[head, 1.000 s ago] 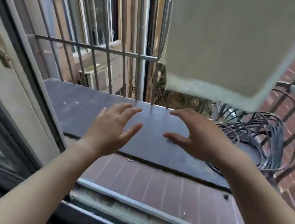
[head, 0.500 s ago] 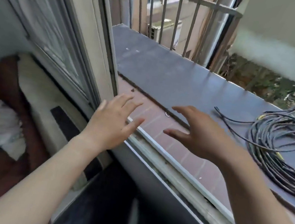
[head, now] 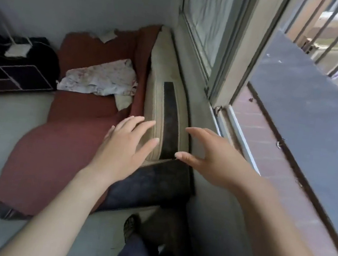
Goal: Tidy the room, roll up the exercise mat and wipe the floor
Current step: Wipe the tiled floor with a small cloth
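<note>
- While I watched, the left hand (head: 127, 144) and right hand (head: 213, 161) hovered empty, fingers spread.
- The red mat (head: 61, 146) lay on the floor (head: 4, 124), down-left of them.
- Its long axis ran away from me, along the cushion (head: 157, 96); I judged the left hand nearer.

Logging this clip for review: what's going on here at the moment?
A person stands beside a window, left hand and right hand both open and empty, hovering over a long beige cushion with a black stripe that lies along the wall. Beside it a dark red mat lies flat on the grey floor, with a crumpled white cloth on it.
</note>
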The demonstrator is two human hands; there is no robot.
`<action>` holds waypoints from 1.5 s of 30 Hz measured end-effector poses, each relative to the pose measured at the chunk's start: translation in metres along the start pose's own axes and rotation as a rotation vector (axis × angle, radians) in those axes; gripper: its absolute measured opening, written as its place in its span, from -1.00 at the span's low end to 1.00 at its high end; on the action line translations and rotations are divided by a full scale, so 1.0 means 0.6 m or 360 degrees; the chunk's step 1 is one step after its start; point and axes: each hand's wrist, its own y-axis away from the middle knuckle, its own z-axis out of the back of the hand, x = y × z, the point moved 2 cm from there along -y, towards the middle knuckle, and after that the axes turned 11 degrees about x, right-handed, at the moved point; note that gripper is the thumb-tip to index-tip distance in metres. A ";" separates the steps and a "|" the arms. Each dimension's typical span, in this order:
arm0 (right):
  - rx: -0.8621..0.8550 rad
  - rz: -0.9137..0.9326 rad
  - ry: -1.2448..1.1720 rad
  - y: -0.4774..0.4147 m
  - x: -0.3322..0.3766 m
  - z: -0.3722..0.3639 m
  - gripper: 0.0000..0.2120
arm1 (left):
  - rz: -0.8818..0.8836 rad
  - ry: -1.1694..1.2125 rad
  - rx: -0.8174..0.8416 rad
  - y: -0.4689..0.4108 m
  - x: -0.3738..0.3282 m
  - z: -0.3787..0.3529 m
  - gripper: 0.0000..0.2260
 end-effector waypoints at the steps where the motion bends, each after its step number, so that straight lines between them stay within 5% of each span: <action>1: 0.0012 0.0012 -0.0001 0.000 0.007 -0.004 -0.34 | 0.0038 0.0016 -0.0023 0.013 0.009 0.003 -0.39; 11: 0.0024 0.0121 0.0026 0.008 0.091 -0.044 -0.36 | 0.0067 0.0127 -0.0101 0.088 0.036 0.029 -0.42; 19: 0.0126 0.0335 0.0059 -0.032 0.284 -0.127 -0.37 | 0.0229 0.0141 -0.0256 0.234 0.190 0.091 -0.43; 33: 0.0659 0.1053 0.0260 -0.136 0.782 -0.425 -0.39 | 0.1077 0.0023 -0.0480 0.669 0.532 0.185 -0.37; 45: 0.1045 0.1385 0.0341 -0.183 1.008 -0.587 -0.37 | 0.1635 0.0208 -0.0664 0.865 0.668 0.183 -0.38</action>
